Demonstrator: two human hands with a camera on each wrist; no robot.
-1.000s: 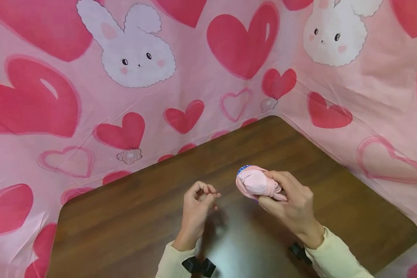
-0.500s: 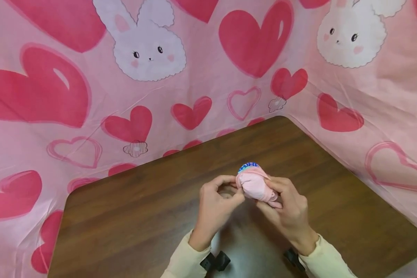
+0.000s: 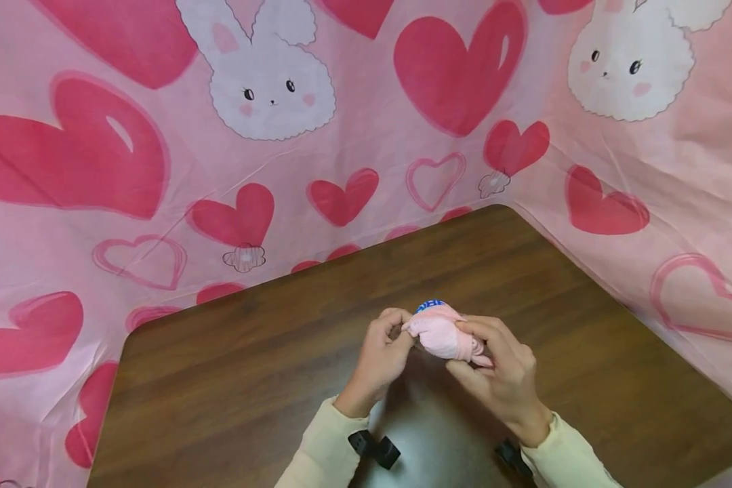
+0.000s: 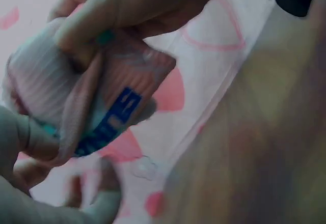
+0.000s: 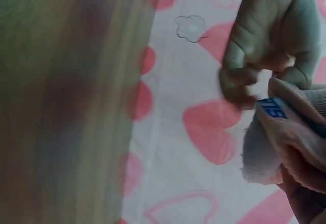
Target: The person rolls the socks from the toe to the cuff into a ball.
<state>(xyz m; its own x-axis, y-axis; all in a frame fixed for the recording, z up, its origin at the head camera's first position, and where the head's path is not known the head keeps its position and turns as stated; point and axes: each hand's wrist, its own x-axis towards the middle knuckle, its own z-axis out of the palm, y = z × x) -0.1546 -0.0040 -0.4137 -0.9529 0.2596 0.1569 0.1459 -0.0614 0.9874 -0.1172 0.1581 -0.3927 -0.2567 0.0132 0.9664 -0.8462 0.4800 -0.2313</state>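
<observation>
A bundle of rolled-up pink socks hangs above the table between both hands. Blue lettering on a cuff shows at its far end, and the ribbed knit is visible in the left wrist view. My right hand grips the near right end between thumb and fingers, beside the folded layers. With thumb and fingertips my left hand pinches the bundle's left edge, where the fabric is drawn out to a small point. The right wrist view shows the socks close below the left hand.
Beneath the hands is a dark brown wooden table with rounded corners. A pink cloth with hearts and rabbits rises behind its back and right edges. Each cream-sleeved wrist wears a black device.
The left hand has come in from the left and taken hold of the socks' edge, then pulled it a little leftward. The right hand keeps its grip and has shifted slightly left and down.
</observation>
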